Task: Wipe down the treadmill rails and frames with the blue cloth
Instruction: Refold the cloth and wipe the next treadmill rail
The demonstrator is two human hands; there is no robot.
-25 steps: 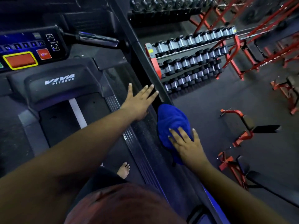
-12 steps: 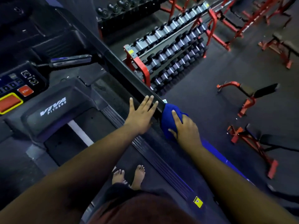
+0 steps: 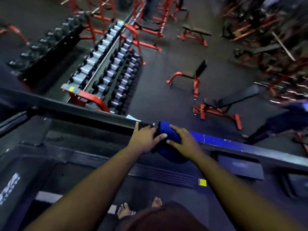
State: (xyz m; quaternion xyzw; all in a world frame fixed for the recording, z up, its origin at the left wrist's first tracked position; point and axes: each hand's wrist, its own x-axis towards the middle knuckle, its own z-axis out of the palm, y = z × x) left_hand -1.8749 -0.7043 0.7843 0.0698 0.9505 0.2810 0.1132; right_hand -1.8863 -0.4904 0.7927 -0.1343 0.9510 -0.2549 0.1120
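Note:
The blue cloth [image 3: 167, 130] is draped over the treadmill's dark side rail [image 3: 83, 112], which crosses the view from left to right. My right hand [image 3: 185, 142] lies over the cloth, fingers curled across its top and thumb tucked against its near side, holding it to the rail. Just left of it, my left hand [image 3: 144, 139] rests on the rail with straight fingers, its thumb touching the cloth's edge. The cloth's lower fold hangs on the near side below both hands.
Beyond the rail stand a red dumbbell rack [image 3: 106, 69] and red weight benches [image 3: 188, 75] on the dark gym floor. To the right the rail turns blue [image 3: 225, 140]. My bare feet [image 3: 125, 210] stand on the treadmill deck beside the ribbed side strip [image 3: 158, 175].
The view has swung right, so the rail now runs across the frame. My right hand went from pressing flat to wrapping the cloth over the rail, and my left hand closed in against it.

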